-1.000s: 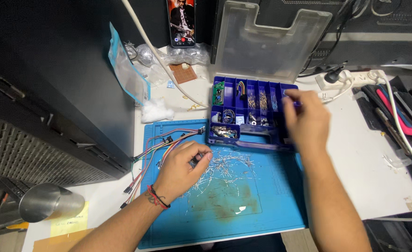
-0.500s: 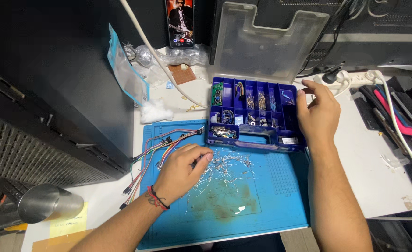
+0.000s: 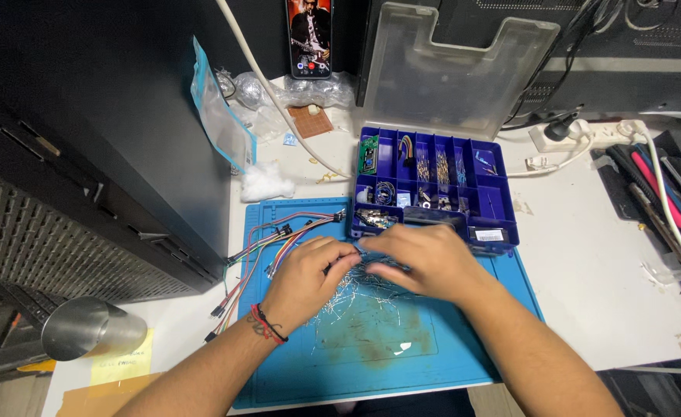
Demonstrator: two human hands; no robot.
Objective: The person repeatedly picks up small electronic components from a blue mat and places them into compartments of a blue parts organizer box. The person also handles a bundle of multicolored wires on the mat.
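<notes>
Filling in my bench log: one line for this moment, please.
left hand and right hand: both on loose wire pile | blue mat | parts box: open

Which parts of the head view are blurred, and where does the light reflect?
Head view: the right hand is slightly motion-blurred, the left hand sharper; light reflects softly on the metal cup and the clear lid; the left cabinet stays dark.

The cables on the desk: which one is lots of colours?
The bundle of jumper wires on the blue mat, beside the left hand. The other cables are plain white or black.
</notes>
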